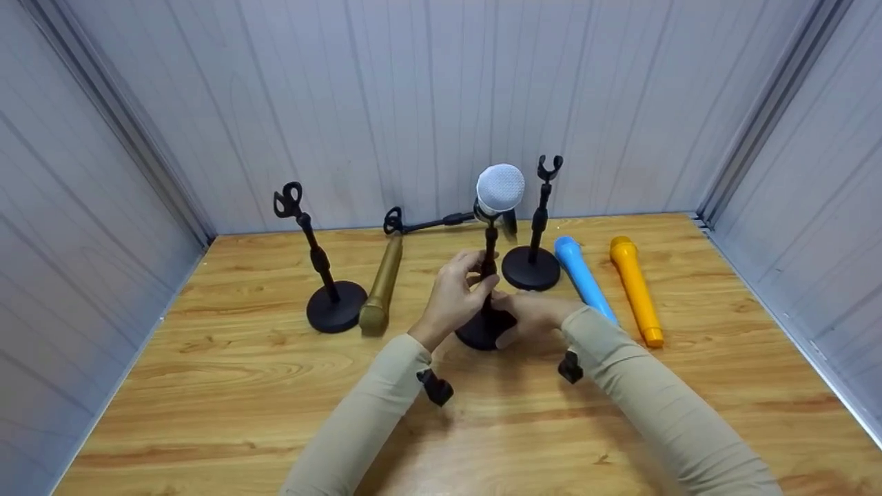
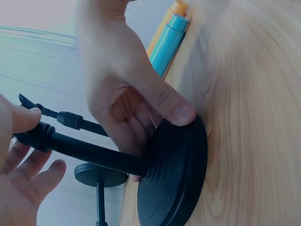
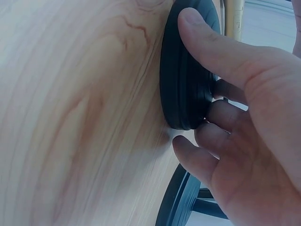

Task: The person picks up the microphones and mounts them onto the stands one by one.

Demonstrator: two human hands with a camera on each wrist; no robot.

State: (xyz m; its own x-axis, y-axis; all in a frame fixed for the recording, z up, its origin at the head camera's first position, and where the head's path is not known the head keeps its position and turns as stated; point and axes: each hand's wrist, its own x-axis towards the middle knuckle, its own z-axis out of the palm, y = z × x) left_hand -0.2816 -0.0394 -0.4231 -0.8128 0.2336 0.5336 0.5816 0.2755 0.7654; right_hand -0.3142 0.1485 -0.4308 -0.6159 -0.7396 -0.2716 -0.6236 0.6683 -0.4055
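Observation:
A white-headed microphone sits in the clip atop a black desk microphone stand. My left hand holds the pole at its collar, thumb on one side and fingers on the other. Down at the round base, my right hand grips it with the thumb over its edge and the fingers behind. In the right wrist view the base is close over the wooden table. Just behind stands another black stand with a bare clip.
A blue microphone and an orange microphone lie to the right. Left of my hands are a gold microphone and an upright stand. Another stand lies on its side along the back wall.

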